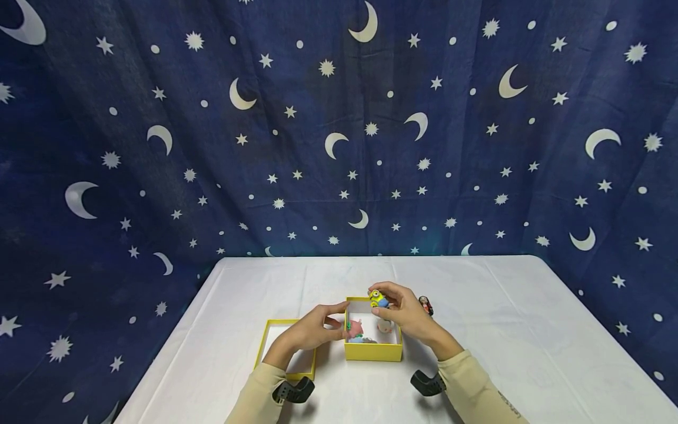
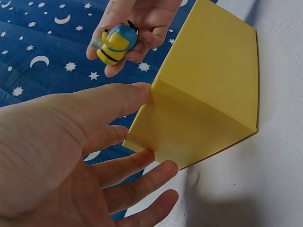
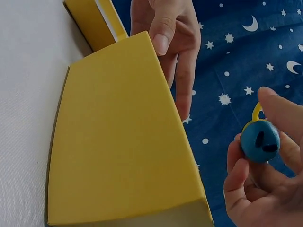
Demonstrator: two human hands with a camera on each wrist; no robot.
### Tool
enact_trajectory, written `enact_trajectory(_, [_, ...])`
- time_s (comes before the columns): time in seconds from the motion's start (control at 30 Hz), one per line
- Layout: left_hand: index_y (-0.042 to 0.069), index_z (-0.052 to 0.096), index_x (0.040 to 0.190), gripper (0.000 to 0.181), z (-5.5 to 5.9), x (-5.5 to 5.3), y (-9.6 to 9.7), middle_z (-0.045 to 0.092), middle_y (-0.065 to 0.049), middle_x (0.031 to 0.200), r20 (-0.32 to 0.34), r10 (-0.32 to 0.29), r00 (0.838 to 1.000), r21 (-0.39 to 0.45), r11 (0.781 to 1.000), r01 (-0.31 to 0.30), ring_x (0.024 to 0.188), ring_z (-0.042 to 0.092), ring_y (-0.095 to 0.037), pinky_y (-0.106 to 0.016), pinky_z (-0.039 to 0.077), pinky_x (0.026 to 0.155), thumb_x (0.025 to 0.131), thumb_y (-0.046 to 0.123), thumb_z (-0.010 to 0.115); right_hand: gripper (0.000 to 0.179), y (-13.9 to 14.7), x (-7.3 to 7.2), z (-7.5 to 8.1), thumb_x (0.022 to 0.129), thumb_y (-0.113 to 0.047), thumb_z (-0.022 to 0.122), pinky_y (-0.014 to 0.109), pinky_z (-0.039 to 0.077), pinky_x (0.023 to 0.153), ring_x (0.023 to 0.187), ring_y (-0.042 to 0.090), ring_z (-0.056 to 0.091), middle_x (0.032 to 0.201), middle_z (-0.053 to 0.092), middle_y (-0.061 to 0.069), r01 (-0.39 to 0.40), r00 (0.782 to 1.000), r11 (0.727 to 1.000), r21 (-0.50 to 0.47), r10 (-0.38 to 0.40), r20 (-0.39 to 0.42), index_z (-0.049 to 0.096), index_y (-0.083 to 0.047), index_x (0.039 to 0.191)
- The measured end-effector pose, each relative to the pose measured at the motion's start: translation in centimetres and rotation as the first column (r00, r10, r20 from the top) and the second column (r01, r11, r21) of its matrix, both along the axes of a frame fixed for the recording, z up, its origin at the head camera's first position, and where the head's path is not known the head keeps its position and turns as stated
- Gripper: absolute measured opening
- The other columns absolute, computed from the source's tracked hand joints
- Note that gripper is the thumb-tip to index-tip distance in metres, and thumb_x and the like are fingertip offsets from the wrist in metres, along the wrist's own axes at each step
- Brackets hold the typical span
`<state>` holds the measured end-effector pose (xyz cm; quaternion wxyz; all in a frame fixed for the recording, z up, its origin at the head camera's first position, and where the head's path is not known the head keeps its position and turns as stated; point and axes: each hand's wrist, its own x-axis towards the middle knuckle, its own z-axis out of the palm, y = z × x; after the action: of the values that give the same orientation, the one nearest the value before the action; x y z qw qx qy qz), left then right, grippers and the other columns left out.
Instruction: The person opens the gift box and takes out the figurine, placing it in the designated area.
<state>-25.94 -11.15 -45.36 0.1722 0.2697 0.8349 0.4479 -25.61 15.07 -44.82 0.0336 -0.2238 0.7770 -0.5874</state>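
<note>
Over the far part of the yellow box [image 1: 373, 352], my right hand [image 1: 406, 311] pinches a small yellow-and-blue Minion figurine [image 1: 377, 298] between thumb and fingers. The right wrist view shows the figurine's round blue underside with black feet [image 3: 265, 143]. At the box's left side is my left hand [image 1: 313, 327], its thumb and fingertips at the wall and edge, the other fingers loosely extended. Inside the box lie a pink figurine [image 1: 355, 328], a whitish round-headed figurine [image 1: 384, 325] and something bluish-grey at the near wall, partly hidden.
The yellow-rimmed box lid [image 1: 263, 343] lies on the white-covered table [image 1: 492, 353], left of the box and partly under my left forearm. A small red-and-black figurine [image 1: 426, 305] is just beyond my right hand. Behind the table hangs a blue star-and-moon curtain [image 1: 296, 176].
</note>
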Motion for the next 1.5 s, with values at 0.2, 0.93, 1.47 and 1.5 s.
enact_trajectory(0.2, [-0.002,0.041,0.152,0.068,0.0,0.2,0.0,0.040,-0.017,0.160,0.006,0.012,1.000,0.008,1.000,-0.012,0.124,0.062,-0.036,-0.051,0.051,0.102,0.094,0.018,0.072,0.039,0.0,0.0,0.0,0.097,-0.014,0.068,0.017,0.051,0.093,0.117,0.034,0.063,0.138,0.057,0.030,-0.032,0.999,0.998,-0.045,0.032,0.006,0.057,0.000,0.133])
enact_trajectory(0.93, [-0.004,0.042,0.150,0.068,-0.2,0.2,0.0,0.041,-0.019,0.159,0.003,0.020,1.000,0.024,1.000,-0.020,0.121,0.063,-0.034,-0.051,0.051,0.102,0.093,0.018,0.073,0.044,1.2,0.5,0.7,0.096,-0.010,0.069,0.022,0.054,0.079,0.084,0.019,0.070,0.143,0.051,0.032,0.049,0.999,0.999,0.002,-0.049,0.008,0.055,-0.001,0.137])
enact_trajectory(1.47, [-0.004,0.040,0.151,0.069,-0.1,-0.1,0.1,0.044,-0.023,0.156,0.000,0.008,1.000,0.024,1.000,-0.008,0.122,0.064,-0.035,-0.051,0.051,0.103,0.093,0.016,0.073,0.049,4.5,0.6,2.2,0.097,-0.013,0.069,0.022,0.053,0.070,0.084,0.007,0.066,0.145,0.048,0.034,0.094,0.995,0.995,0.019,-0.093,-0.031,0.051,0.000,0.140])
enact_trajectory(1.5, [-0.004,0.040,0.151,0.069,-0.1,0.0,0.0,0.043,-0.023,0.156,-0.002,0.009,1.000,0.021,1.000,-0.008,0.122,0.064,-0.035,-0.051,0.051,0.103,0.093,0.016,0.073,0.048,4.7,0.7,2.3,0.097,-0.014,0.068,0.022,0.052,0.067,0.083,0.008,0.067,0.145,0.048,0.033,0.103,0.994,0.995,0.019,-0.102,-0.030,0.052,-0.001,0.140])
